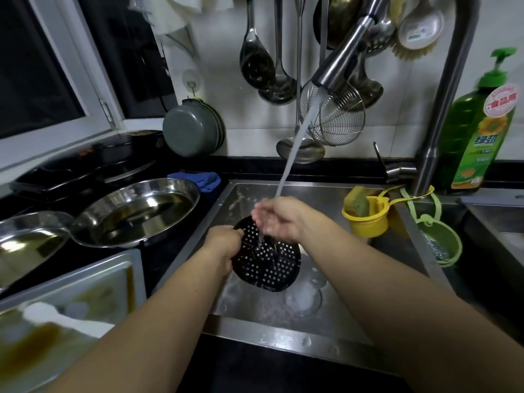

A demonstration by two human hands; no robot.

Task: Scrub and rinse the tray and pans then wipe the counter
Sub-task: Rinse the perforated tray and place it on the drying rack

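Tray (269,262), black and perforated, sat tilted in the sink (283,313); left hand (224,245) grasped its rim, right hand (279,219) lay released under the water (295,148).

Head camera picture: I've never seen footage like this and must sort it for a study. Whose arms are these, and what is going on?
There is no machine: a person wears one camera on the head, looking down at their own arms over a sink. The left hand grips the edge of a black perforated tray. The right hand is open under water from the faucet. Left on the counter lie two steel pans and a stained baking tray. A soap bottle stands at right.
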